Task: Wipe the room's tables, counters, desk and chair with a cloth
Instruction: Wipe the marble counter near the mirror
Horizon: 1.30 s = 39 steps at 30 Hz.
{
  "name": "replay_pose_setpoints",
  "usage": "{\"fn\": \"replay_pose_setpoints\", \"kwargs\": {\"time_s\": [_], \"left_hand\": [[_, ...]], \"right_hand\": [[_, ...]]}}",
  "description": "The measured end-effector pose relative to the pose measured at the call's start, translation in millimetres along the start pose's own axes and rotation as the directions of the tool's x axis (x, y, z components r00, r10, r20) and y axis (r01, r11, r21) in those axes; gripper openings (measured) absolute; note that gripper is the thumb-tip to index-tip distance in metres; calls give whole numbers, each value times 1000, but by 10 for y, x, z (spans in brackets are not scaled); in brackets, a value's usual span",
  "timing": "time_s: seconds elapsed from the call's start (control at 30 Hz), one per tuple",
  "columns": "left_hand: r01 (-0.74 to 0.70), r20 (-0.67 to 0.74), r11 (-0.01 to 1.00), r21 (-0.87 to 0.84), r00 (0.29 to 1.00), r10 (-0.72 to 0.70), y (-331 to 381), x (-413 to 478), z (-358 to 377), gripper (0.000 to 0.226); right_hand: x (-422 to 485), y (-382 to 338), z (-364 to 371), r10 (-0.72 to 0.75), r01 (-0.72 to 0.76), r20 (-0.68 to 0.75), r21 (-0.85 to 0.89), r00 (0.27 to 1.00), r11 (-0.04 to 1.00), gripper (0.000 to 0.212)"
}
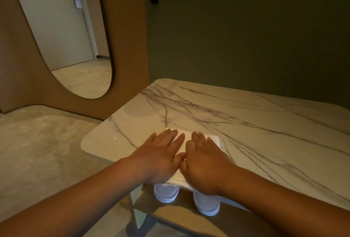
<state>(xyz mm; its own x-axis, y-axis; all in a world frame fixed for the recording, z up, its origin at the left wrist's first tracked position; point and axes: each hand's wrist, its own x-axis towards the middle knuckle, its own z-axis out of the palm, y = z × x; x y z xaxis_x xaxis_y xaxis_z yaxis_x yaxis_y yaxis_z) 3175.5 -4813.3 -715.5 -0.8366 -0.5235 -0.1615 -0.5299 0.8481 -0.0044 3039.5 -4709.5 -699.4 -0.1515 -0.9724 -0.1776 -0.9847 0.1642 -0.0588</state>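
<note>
Cloth [186, 138], white and folded into a flat pad, lay on the marble-patterned table [246, 123] at its near edge, towards the rounded near-left corner. Both hands rested on top of it side by side, thumbs almost touching. The left hand [161, 157] covered the cloth's left half and the right hand [204, 163] its right half; each was laid flat with fingers straight and slightly spread, pressing down rather than gripping. This flat, two-handed hold probably served to spread pressure evenly and keep the pad folded while it was pushed across the tabletop. Most of the veined surface stretched away beyond and to the right of the cloth, so the wiping of this table looked barely begun. Below the table's near edge, directly under the hands, stood the person's white shoes [166, 193]. Beyond the table's left side hung an oval mirror [75, 47] reflecting a door.
</note>
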Motion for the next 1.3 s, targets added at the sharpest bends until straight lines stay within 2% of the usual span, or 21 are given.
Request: {"fn": "replay_pose_setpoints", "kwargs": {"time_s": [0.1,0.33,0.73,0.83,0.9,0.97,1.07,1.17,1.3], "left_hand": [[16,-4,999,41,1000,-16,-78,-119,17,66],[35,8,998,-51,999,-35,-307,139,-40,63],[-18,-11,1000,13,1000,18,-768,1258,-162,62],[-14,-34,999,42,999,15,-868,1568,-227,63],[7,-39,997,75,999,-4,-916,1766,-279,62],[8,-58,994,112,998,-1,-952,1961,-308,61],[18,-73,998,56,997,-14,-1033,2225,-344,61],[-1,-79,999,47,997,5,-1114,2489,-358,61],[9,-231,1000,-3,973,-10,-1208,2814,-339,58]], "right_hand": [[-6,-115,55,-28,27,-27,-27,999,999,70],[305,-7,66,-30,30,-65,-7,997,1000,68],[1248,444,-50,36,-32,-142,32,989,999,64],[1465,561,-98,-14,-14,-267,-103,963,995,55],[1609,632,-142,2,-51,-310,-151,951,987,49],[1778,720,-164,30,-76,-307,-139,951,987,50],[2000,852,-192,68,-97,-289,-86,955,992,53],[2196,972,-242,72,-107,-260,-123,963,987,52],[2520,1143,-328,68,-113,-204,-219,977,969,51]]}}
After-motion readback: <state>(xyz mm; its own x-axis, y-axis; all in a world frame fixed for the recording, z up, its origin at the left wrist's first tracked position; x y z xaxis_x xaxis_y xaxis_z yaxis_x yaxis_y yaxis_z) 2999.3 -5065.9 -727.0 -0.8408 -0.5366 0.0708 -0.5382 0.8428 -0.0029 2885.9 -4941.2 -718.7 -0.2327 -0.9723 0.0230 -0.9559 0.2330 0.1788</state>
